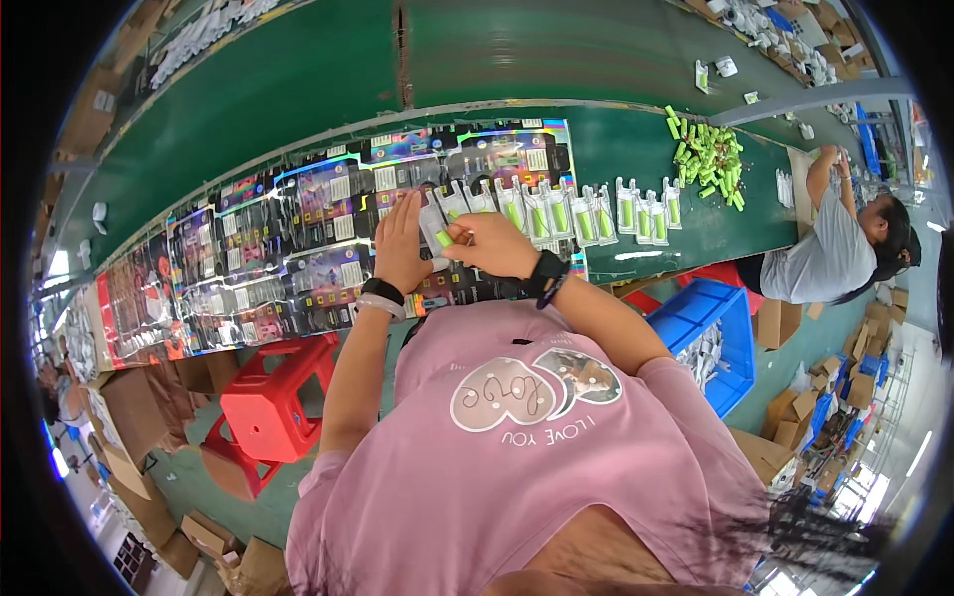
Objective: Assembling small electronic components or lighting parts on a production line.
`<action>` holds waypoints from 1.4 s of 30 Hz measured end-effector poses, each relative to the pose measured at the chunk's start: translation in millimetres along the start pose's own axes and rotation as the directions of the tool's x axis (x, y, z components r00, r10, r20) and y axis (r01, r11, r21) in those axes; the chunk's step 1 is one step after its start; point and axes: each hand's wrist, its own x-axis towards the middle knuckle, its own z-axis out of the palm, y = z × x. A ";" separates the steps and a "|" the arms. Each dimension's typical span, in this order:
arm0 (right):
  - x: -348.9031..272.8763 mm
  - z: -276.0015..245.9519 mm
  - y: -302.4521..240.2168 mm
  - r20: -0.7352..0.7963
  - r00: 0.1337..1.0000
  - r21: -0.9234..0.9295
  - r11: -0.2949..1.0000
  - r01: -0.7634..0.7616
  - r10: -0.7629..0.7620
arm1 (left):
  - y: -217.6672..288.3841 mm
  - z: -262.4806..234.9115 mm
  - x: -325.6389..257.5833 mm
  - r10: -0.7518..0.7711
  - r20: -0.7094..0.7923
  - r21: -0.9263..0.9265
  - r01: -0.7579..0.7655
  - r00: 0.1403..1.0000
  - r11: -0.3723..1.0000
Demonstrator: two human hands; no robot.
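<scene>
Over the sheet-covered table, my left hand (400, 248) lies with its fingers stretched out along the side of a white plastic casing (431, 219). My right hand (492, 246) pinches a lime-green battery cell (444, 238) at the near end of that casing. Whether the cell is fully seated there I cannot tell. Just right of my hands runs a row of similar white casings (538, 217) with green cells in them, and a few more casings (651, 219) stand further along. Both wrists wear dark bands.
Loose green cells (711, 159) are heaped at the table's right. Printed packaging sheets (328, 199) cover the left part. A red stool (273, 402) stands below left, and a blue crate (715, 343) with white parts below right. Another person (835, 243) works at the far right.
</scene>
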 end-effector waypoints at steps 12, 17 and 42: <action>39.4 45.1 -1.0 -0.208 0.961 -0.585 0.765 -0.270 0.180 | -2.9 2.1 -3.7 -0.021 -0.016 -0.026 0.021 1.000 0.999; 44.0 52.8 3.5 -0.220 0.959 -0.611 0.741 -0.277 0.177 | -4.6 0.9 -2.9 -0.010 0.011 -0.014 0.010 1.000 1.000; -178.4 -166.4 187.6 -0.979 0.202 -0.138 0.803 -0.579 -0.022 | -16.2 43.2 9.6 -0.367 -0.022 -0.348 0.337 0.930 0.875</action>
